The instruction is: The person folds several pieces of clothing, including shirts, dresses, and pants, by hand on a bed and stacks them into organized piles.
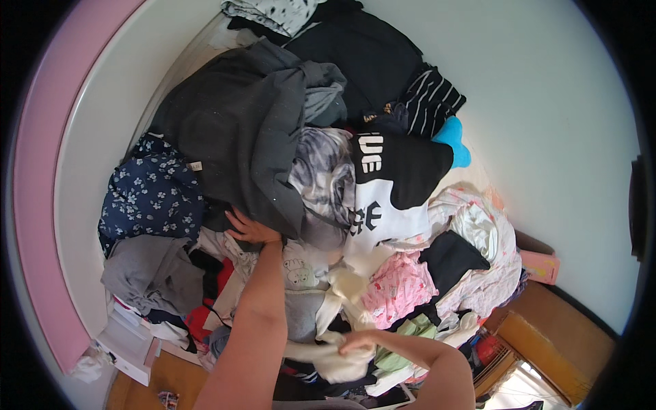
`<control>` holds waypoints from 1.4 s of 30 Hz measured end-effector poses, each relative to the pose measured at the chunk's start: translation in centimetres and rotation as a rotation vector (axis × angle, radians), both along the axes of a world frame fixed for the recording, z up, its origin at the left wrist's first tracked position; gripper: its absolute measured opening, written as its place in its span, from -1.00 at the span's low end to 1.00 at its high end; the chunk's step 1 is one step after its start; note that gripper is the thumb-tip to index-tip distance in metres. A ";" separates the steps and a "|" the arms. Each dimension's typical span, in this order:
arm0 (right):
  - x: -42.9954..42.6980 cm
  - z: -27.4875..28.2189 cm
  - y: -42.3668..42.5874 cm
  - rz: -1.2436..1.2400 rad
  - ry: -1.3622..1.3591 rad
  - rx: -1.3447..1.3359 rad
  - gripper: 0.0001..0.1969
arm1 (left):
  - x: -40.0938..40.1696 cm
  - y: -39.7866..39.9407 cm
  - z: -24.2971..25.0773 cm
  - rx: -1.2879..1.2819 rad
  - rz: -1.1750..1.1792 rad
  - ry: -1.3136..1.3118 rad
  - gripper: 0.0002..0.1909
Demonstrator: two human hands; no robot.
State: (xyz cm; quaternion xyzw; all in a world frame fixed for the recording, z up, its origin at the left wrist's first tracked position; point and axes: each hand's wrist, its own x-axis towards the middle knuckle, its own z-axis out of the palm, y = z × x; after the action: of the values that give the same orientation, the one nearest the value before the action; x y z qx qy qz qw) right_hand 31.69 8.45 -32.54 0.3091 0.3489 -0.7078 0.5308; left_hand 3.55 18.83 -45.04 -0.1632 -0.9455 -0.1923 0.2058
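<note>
A large heap of clothes lies before me. My left hand [252, 228] rests at the lower edge of a dark grey garment [230, 128], fingers spread, part of the palm against dark cloth. Nearer to me, my right hand [359, 340] has its fingers curled on a cream garment [341, 364], whose left end looks blurred. Between the hands lie a light garment with a bear print [299, 270] and a grey cloth [302, 312]. A pink patterned garment [400, 289] is just beyond my right hand, with a pale green cloth [405, 341] beside it.
A navy floral garment [148, 189] and a grey garment [154, 271] lie at the left, by a pink-edged panel [41, 179]. Black-and-white lettered clothing [394, 205] and a blue item [453, 143] lie right of centre. Wooden furniture [543, 338] stands lower right.
</note>
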 end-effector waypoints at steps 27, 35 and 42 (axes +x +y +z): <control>-42.6 1.2 -0.4 0.254 1.486 0.126 -0.54 | -0.7 -0.5 0.2 -0.187 -0.073 0.093 -0.50; -32.5 3.9 20.4 -0.423 1.372 1.254 -0.66 | -1.6 -1.2 -0.1 -0.188 -0.064 0.091 -0.51; -14.6 5.2 37.8 0.160 0.803 1.376 -0.29 | -1.3 -0.1 0.0 -0.163 -0.083 0.087 -0.51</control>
State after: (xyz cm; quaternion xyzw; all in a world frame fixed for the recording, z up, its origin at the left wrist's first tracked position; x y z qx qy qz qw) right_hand 17.08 46.29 -27.37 0.2630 0.8928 -0.3507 0.1041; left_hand 2.26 18.75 -45.06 -0.2268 -0.9406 -0.1160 0.2244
